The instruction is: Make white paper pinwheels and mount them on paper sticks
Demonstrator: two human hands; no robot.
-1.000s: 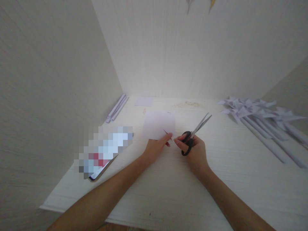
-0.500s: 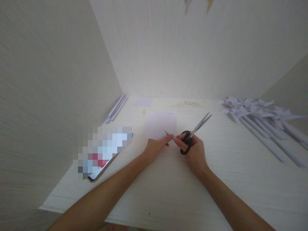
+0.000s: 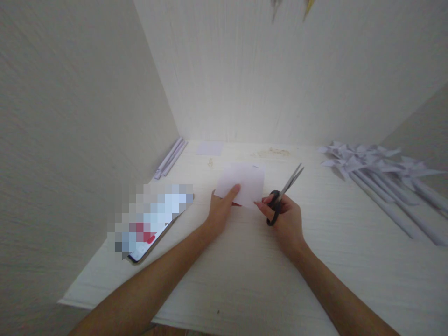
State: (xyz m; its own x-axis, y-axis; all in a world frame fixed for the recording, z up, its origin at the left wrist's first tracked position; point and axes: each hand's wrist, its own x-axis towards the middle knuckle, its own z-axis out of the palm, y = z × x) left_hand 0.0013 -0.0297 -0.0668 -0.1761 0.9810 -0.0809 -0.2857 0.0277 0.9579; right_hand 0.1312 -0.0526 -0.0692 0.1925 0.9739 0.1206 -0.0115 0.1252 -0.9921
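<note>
Mid-frame, the left hand (image 3: 221, 211) pinches a thin, floppy paper square (image 3: 242, 184) by its near edge; the right hand (image 3: 285, 219) has its grip closed through the scissors (image 3: 282, 196) handles.

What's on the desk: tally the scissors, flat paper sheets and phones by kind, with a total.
Scissors: 1
Flat paper sheets: 2, held sheet and back sheet
Phone: 1
Total: 4
</note>
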